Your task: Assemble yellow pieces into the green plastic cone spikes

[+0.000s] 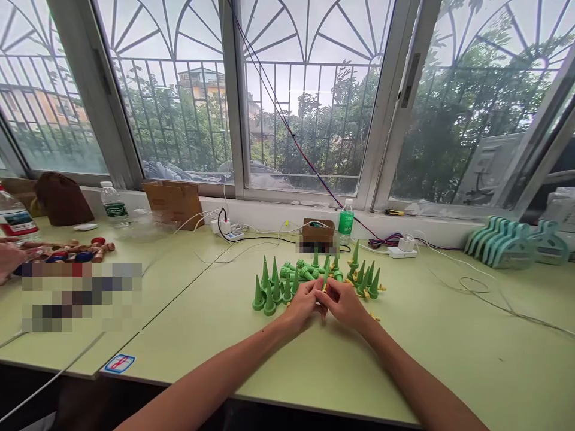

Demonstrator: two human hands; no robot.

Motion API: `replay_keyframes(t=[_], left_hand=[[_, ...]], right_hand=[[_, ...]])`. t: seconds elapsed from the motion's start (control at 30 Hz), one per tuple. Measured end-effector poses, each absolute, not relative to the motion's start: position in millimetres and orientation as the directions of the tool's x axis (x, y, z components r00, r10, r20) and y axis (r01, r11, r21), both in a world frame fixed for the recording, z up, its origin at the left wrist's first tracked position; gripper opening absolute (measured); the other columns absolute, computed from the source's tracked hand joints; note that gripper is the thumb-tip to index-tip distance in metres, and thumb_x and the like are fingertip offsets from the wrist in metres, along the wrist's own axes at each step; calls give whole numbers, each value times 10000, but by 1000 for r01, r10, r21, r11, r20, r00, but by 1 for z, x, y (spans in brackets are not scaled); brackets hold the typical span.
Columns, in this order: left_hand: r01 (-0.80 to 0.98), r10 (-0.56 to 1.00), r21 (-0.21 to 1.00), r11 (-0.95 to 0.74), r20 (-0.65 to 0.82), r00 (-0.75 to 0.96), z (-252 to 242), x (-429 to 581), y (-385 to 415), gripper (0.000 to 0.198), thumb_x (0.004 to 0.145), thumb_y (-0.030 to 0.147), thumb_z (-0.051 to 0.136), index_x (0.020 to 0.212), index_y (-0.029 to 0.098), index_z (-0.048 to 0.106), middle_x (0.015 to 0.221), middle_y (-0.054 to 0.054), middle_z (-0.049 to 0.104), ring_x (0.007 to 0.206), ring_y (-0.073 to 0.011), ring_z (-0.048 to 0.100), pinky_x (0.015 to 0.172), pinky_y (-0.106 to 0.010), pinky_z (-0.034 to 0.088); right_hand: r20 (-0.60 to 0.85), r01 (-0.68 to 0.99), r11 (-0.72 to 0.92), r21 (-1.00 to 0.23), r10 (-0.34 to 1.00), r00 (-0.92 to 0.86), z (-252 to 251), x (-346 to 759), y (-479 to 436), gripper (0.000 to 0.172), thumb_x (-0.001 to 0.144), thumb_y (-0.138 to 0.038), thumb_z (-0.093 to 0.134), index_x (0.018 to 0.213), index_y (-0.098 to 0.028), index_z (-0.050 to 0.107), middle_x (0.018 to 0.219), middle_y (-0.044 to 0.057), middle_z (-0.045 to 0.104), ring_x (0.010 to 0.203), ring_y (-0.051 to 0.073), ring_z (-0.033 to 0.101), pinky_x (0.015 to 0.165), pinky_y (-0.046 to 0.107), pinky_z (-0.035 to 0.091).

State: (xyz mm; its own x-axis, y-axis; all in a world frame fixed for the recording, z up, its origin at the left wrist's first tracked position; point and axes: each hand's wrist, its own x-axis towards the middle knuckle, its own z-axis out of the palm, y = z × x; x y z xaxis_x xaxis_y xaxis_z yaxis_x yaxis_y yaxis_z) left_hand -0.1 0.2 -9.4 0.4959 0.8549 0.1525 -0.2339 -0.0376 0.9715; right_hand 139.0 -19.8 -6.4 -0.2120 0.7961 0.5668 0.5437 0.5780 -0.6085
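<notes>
My left hand [304, 306] and my right hand [347, 304] meet over the table, both closed around one small green plastic spike [326, 278]. A bit of yellow shows at its lower end between my fingers; the rest of it is hidden. Left of my hands stands a group of upright green cone spikes [269, 299]. On the right are more green spikes [374, 286], with small yellow valve pieces [381, 288] at their bases. Green ribbed connector tubes [305, 271] lie in a heap just behind my hands. A few loose yellow pieces [374, 317] rest near my right wrist.
At the back stand a small cardboard box [318, 232] and a green-labelled bottle [345, 219]. White cables and a power strip [402, 251] run along the wall. Light green plastic hangers [507, 242] stack at right. Another person's hand [9, 260] is at far left, by wooden pieces [96, 250].
</notes>
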Motion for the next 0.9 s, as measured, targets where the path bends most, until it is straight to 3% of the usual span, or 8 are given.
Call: replay_keyframes(t=[0.9], left_hand=[[-247,845,968,-35,161,510,-19,-1,5,513,815,633,560,701,134,542,623,-15,535,444,-81,494,407,-221,453]], right_hand=[[518,549,590,-591,800,-302,-4,142,-22,339,916,-361,536,643,-191,427,568,-37,478,515,104,398,511,247,285]])
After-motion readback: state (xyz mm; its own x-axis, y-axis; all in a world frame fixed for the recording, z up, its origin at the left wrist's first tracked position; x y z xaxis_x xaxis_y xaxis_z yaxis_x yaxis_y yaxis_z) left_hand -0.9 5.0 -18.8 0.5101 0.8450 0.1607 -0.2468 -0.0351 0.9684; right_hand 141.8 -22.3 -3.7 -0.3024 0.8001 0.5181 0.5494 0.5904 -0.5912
